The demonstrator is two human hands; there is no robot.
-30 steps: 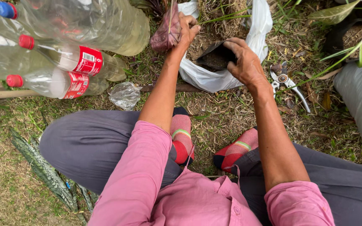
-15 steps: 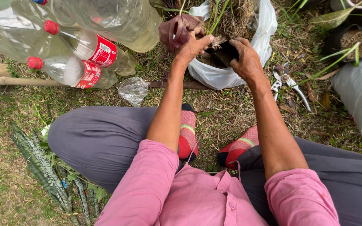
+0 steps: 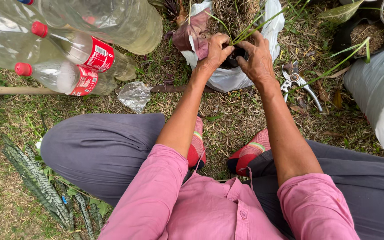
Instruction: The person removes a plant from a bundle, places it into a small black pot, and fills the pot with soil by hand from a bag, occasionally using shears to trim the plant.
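Head view: outdoors, person sits on patchy grass (image 3: 227, 120) w/ dry straw litter; left hand (image 3: 216, 51) and right hand (image 3: 256, 58) meet over a small dark pot (image 3: 234, 58) of thin green shoots, set in a white plastic bag (image 3: 227, 78) straight ahead. Fingers of both hands curl and press on the pot's rim, gripping it from either side. Around: clear plastic bottles (image 3: 67, 49) w/ red caps at upper left, pruning shears (image 3: 296, 82) just right of the bag, crumpled clear wrap (image 3: 134, 95) near the knee, striped snake-plant leaves (image 3: 41, 182) at lower left, white sack (image 3: 378, 89) at right.
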